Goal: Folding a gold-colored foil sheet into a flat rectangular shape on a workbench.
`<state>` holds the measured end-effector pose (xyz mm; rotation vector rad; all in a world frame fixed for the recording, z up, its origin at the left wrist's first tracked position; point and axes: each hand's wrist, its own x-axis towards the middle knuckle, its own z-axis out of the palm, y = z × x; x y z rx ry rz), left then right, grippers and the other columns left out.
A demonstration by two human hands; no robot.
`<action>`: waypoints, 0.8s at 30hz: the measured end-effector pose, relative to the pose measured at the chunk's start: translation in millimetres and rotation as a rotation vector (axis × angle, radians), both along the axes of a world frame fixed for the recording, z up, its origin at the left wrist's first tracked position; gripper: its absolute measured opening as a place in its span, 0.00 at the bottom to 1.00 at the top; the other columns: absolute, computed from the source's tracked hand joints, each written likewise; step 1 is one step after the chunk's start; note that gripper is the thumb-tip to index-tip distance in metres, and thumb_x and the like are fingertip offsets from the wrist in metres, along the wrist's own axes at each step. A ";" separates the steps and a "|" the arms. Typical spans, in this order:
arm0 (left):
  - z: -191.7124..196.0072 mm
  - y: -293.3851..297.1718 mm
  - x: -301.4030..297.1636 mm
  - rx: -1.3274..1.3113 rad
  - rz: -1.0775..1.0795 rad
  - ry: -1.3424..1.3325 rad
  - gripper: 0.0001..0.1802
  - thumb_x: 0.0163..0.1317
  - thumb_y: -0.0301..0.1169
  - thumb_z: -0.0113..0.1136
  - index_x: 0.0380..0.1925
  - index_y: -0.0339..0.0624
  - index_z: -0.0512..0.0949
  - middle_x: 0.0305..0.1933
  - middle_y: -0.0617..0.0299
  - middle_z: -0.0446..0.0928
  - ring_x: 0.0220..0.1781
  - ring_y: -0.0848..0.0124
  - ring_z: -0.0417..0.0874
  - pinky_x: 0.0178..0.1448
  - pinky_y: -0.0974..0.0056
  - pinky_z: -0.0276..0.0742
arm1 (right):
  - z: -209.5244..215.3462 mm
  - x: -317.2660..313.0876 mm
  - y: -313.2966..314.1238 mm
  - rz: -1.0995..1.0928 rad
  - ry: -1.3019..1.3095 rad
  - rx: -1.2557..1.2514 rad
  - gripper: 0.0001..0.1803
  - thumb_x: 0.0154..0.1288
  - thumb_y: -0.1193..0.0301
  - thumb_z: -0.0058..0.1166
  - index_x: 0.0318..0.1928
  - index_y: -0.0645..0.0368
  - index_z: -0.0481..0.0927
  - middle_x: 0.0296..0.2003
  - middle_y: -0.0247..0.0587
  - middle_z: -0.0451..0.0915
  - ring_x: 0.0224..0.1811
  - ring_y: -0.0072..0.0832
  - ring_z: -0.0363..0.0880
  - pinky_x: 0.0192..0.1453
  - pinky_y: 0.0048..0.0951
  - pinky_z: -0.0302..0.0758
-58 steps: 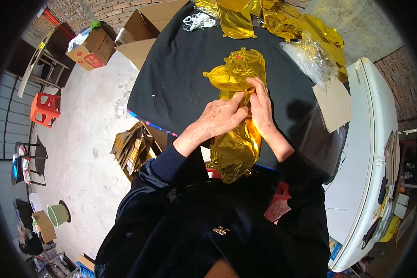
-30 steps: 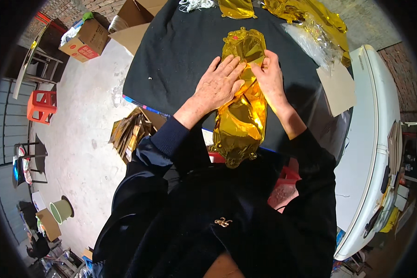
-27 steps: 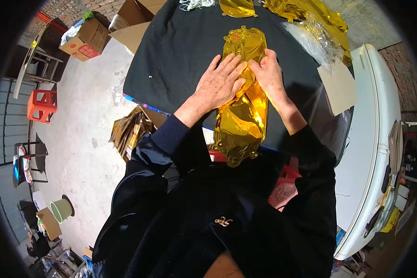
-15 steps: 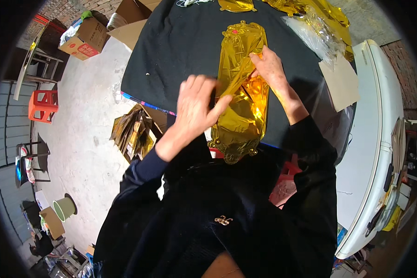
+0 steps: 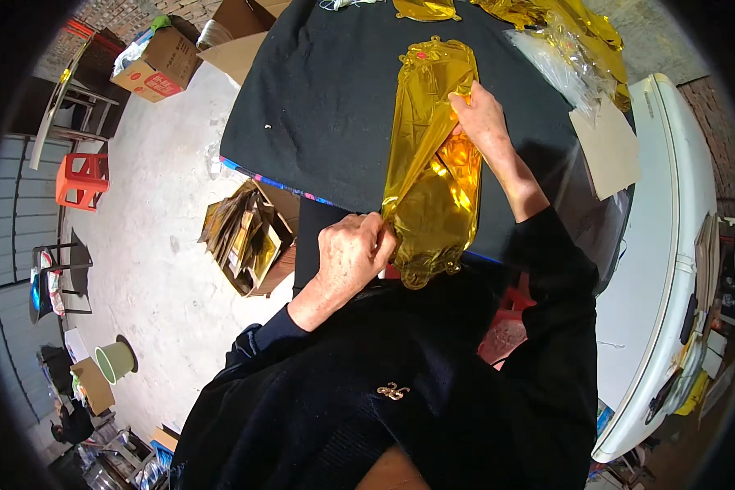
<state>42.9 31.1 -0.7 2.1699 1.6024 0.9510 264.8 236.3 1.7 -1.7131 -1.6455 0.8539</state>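
A long, flat gold foil balloon [image 5: 425, 155] with small tabs at its ends lies over the near edge of the dark cloth-covered table [image 5: 318, 106]. My right hand [image 5: 483, 118] pinches its right side in the upper half, where the foil is lifted and folded across on a slant. Lower down, my left hand [image 5: 351, 255] is closed on the left edge, with thumb and fingertips pressed together on the foil. The balloon's near end hangs in front of my dark clothing.
More gold foil [image 5: 547, 20] and a clear plastic bag [image 5: 551, 69] lie at the far right, near a beige card [image 5: 606, 151]. To the left, a carton of folded gold sheets [image 5: 249, 237] stands on the floor, with a red stool [image 5: 82, 181] farther off. A white appliance [image 5: 657, 269] stands at right.
My left hand has come down toward me from the balloon's middle and closed on its lower left edge. A slanting fold now runs between both hands; the right hand keeps its hold.
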 end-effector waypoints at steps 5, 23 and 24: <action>-5.5 8.1 -2.9 0.084 -0.163 0.116 0.11 0.54 0.30 0.67 0.22 0.42 0.73 0.18 0.60 0.75 0.23 0.61 0.81 0.29 0.59 0.77 | -5.5 2.2 6.5 -0.015 -0.026 0.018 0.19 0.70 0.64 0.57 0.53 0.64 0.79 0.39 0.49 0.86 0.30 0.36 0.88 0.34 0.34 0.83; 10.1 145.8 14.6 0.299 -0.412 0.080 0.25 0.70 0.34 0.57 0.64 0.35 0.71 0.67 0.42 0.72 0.72 0.47 0.70 0.76 0.51 0.66 | -1.8 -4.0 2.0 -0.010 -0.148 0.074 0.21 0.69 0.63 0.57 0.53 0.68 0.75 0.48 0.67 0.82 0.55 0.61 0.79 0.59 0.51 0.76; 4.1 149.5 23.9 0.323 -0.387 0.144 0.29 0.71 0.37 0.56 0.68 0.35 0.68 0.71 0.41 0.68 0.75 0.46 0.66 0.79 0.50 0.61 | -3.6 0.9 1.8 -0.013 -0.153 0.108 0.21 0.69 0.63 0.56 0.53 0.68 0.75 0.48 0.67 0.82 0.55 0.60 0.79 0.59 0.51 0.76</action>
